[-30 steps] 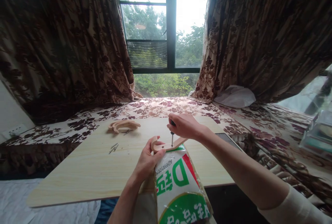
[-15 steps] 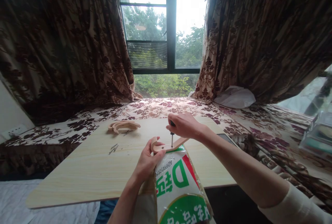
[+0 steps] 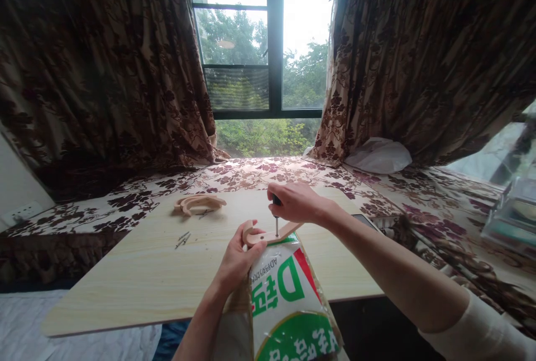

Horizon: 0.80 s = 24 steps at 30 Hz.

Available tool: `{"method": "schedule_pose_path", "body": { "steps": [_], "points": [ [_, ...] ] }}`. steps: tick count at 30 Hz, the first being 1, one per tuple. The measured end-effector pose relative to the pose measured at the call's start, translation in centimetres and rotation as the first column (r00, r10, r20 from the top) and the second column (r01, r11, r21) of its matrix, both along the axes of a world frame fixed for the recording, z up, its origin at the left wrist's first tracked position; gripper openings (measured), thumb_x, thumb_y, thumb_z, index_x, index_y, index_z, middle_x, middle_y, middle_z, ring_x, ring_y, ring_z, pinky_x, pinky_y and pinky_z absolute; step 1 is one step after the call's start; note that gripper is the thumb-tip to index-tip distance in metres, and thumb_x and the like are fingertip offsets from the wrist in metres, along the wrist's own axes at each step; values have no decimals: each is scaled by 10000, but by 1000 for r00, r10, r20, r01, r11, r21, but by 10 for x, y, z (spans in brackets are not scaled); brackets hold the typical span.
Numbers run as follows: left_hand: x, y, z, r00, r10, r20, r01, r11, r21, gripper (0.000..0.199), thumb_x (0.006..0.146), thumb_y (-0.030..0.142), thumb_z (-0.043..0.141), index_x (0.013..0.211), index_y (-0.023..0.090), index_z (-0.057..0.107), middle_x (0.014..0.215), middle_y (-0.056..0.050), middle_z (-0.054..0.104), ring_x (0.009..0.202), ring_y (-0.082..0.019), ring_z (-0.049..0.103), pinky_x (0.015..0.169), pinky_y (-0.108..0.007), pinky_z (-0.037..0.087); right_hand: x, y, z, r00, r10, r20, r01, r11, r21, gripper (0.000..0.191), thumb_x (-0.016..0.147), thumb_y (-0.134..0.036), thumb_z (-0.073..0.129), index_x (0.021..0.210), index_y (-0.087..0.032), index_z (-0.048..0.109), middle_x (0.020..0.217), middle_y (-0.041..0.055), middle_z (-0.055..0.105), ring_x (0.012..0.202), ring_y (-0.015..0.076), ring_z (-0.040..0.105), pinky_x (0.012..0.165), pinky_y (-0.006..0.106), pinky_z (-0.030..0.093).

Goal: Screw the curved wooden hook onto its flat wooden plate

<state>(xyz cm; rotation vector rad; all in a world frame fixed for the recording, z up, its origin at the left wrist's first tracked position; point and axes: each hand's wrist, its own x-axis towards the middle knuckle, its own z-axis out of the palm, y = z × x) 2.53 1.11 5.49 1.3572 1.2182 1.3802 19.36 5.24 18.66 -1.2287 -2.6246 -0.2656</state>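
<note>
My left hand (image 3: 243, 246) is closed around the left end of a curved wooden piece (image 3: 268, 236), thumb on top. The piece is pale wood with a dark hole near the thumb, and it lies at the top end of a printed carton (image 3: 278, 294) wrapped in clear plastic. In my right hand (image 3: 295, 202) is a screwdriver (image 3: 277, 221), its dark handle wrapped by the fingers. The shaft stands upright with its tip on the wooden piece; the screw under it is too small to make out.
More curved wooden pieces (image 3: 201, 203) lie at the table's back left, and several screws (image 3: 182, 239) in front of them. A dark flat device (image 3: 366, 222) is partly behind my right arm. The pale tabletop (image 3: 138, 283) ends before the patterned window seat (image 3: 268, 171).
My right hand has turned slightly on the screwdriver, its fingers shifting a little. The wooden piece and my left hand stay in place.
</note>
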Motion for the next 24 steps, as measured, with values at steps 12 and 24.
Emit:
{"method": "schedule_pose_path", "body": {
  "steps": [12,24],
  "points": [
    [-1,1,-3,1000,0,2,0,1000,6,594,661,381,692,1170,200,445,1008,-19,620,843,-139,587,724,-242,487,2,2,-1,1000,0,-5,0,1000,1,187,854,-360,472,956,-223,548,853,35,687,728,178,614,537,252,300],
    [0,-3,1,1000,16,0,-16,1000,5,585,652,390,690,1158,202,463,996,-11,627,818,-135,599,707,-238,492,0,-1,1,1000,-26,14,26,1000,4,176,859,-331,460,948,-208,547,849,63,686,743,193,617,543,254,313]
  ]
}}
